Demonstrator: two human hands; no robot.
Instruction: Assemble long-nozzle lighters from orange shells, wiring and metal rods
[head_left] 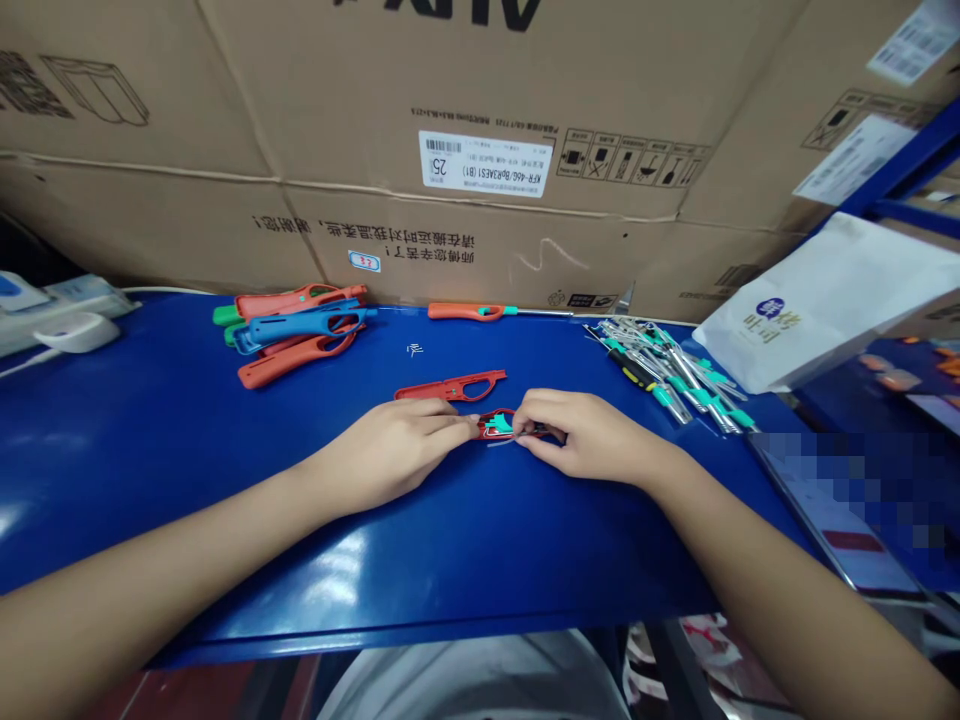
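Near the middle of the blue table, a red lighter handle half (486,432) lies between my hands, its inside facing up. It holds a teal trigger piece (499,423) and thin pale wire. My left hand (397,445) is closed on the handle's left end. At the right end my right hand (574,430) is closed in a pinch beside the wire; its fingertips hide exactly what they grip, and something dark shows under them. Just beyond my hands rests another red handle half (450,388), apart from them.
Stacked red, blue and green handle shells (300,335) lie back left. An orange lighter (469,312) with a metal tube lies along the back. Metal tubes with teal parts (701,385) and a black-yellow screwdriver (631,370) are at right, near a white bag (817,310). A cardboard box (360,120) walls the back.
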